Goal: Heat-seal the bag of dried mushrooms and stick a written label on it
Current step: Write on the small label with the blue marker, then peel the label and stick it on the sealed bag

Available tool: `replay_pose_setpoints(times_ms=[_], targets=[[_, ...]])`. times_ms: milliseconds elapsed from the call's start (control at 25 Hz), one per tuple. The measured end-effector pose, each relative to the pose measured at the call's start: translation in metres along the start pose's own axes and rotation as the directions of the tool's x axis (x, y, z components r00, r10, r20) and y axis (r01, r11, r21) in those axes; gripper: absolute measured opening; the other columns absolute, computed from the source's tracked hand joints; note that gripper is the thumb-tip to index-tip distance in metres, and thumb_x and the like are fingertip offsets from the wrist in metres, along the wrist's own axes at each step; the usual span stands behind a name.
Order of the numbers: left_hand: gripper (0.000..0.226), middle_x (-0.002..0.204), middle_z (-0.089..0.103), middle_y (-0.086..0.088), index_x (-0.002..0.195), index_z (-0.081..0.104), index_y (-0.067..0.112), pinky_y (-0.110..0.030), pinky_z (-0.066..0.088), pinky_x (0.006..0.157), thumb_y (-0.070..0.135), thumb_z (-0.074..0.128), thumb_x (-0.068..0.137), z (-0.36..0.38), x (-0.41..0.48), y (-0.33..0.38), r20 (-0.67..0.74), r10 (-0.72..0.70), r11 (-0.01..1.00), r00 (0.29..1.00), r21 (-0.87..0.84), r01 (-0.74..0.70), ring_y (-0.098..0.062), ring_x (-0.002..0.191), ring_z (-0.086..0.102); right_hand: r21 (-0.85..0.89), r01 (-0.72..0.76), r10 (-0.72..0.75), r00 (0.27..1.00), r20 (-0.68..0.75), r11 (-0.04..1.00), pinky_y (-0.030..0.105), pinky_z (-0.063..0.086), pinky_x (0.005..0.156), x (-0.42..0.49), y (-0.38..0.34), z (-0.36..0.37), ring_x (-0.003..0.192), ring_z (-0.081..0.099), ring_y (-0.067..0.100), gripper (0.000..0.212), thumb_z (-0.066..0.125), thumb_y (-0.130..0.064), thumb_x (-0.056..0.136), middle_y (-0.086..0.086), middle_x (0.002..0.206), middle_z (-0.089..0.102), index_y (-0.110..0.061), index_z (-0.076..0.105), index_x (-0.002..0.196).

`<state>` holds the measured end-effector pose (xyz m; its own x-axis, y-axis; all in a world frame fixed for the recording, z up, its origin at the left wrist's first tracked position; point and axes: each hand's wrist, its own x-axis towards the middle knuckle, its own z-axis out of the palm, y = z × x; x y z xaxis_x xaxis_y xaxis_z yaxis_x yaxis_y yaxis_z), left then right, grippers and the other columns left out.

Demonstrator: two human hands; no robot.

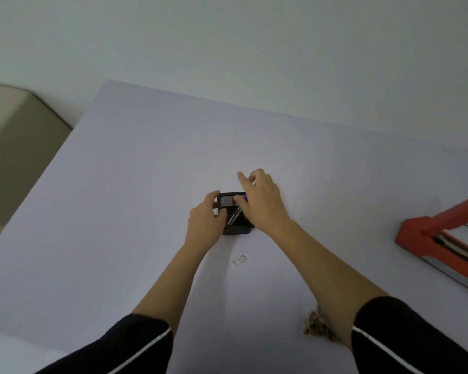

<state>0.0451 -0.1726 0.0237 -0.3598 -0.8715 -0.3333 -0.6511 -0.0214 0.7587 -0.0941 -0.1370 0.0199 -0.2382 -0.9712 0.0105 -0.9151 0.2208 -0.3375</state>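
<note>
A black mesh pen holder (235, 230) stands in the middle of the table with a pen (234, 215) leaning inside it. My left hand (206, 220) grips the holder's left side. My right hand (260, 201) is over the holder's top, thumb and fingers at the pen's purple upper end, index finger stretched out. A small white label (240, 260) with printed lines lies flat on the table just in front of the holder. The bag of dried mushrooms (318, 323) shows at the near edge, mostly hidden under my right forearm.
A red heat sealer (441, 238) sits at the right edge of the lilac table (119, 211), its arm raised. A pale wall runs behind the table. A beige cabinet (16, 136) stands beyond the table's left edge.
</note>
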Motion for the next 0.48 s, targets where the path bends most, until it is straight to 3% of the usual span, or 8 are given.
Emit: replay_pose_setpoints(times_ms=[120, 240, 320, 400, 480], targets=[[0.050, 0.129, 0.055, -0.006, 0.140, 0.035, 0.019, -0.031, 0.050, 0.083, 0.025, 0.051, 0.093, -0.001, -0.006, -0.001, -0.048, -0.004, 0.998, 0.999, -0.057, 0.002, -0.017, 0.094, 0.060, 0.286, -0.091, 0.124, 0.987, -0.101, 0.954, 0.034, 0.039, 0.094, -0.010, 0.009, -0.004, 0.114, 0.042, 0.022, 0.055, 0.054, -0.032, 0.091, 0.013, 0.130, 0.040, -0.015, 0.035, 0.140], [0.032, 0.112, 0.060, -0.001, 0.125, 0.050, 0.016, -0.015, 0.042, 0.071, 0.024, 0.050, 0.093, -0.001, -0.023, -0.015, -0.290, -0.061, 0.984, 0.955, -0.180, 0.008, -0.014, 0.091, 0.058, 0.604, -0.231, 0.465, 0.845, -0.263, 0.763, 0.031, 0.047, 0.089, -0.046, 0.022, 0.000, 0.102, 0.050, 0.016, 0.032, 0.049, -0.019, 0.094, 0.010, 0.119, 0.046, -0.009, 0.049, 0.125], [0.021, 0.101, 0.062, -0.002, 0.111, 0.058, 0.012, -0.009, 0.039, 0.066, 0.019, 0.051, 0.093, 0.005, -0.041, -0.032, -0.377, -0.091, 0.985, 0.922, -0.170, 0.027, -0.015, 0.086, 0.057, 0.614, -0.333, 0.581, 0.772, -0.259, 0.716, 0.033, 0.052, 0.081, -0.081, 0.029, 0.014, 0.092, 0.053, 0.018, 0.020, 0.047, -0.014, 0.094, 0.007, 0.109, 0.048, -0.008, 0.053, 0.113], [0.015, 0.095, 0.063, -0.004, 0.103, 0.062, 0.010, -0.014, 0.043, 0.068, 0.017, 0.055, 0.091, 0.018, -0.059, -0.054, -0.297, -0.036, 0.997, 0.954, -0.075, 0.014, -0.014, 0.081, 0.057, 0.558, -0.385, 0.545, 0.825, -0.150, 0.735, 0.033, 0.053, 0.080, -0.109, 0.031, 0.037, 0.090, 0.054, 0.019, 0.017, 0.049, -0.012, 0.093, 0.003, 0.105, 0.048, -0.009, 0.055, 0.109], [0.019, 0.097, 0.061, -0.005, 0.105, 0.065, 0.010, -0.021, 0.047, 0.073, 0.020, 0.059, 0.089, 0.034, -0.069, -0.075, -0.092, 0.060, 0.994, 0.994, 0.094, -0.051, -0.017, 0.082, 0.058, 0.513, -0.352, 0.390, 0.920, 0.036, 0.783, 0.032, 0.052, 0.085, -0.123, 0.026, 0.056, 0.092, 0.054, 0.015, 0.022, 0.051, -0.014, 0.093, 0.003, 0.108, 0.050, -0.013, 0.059, 0.114]])
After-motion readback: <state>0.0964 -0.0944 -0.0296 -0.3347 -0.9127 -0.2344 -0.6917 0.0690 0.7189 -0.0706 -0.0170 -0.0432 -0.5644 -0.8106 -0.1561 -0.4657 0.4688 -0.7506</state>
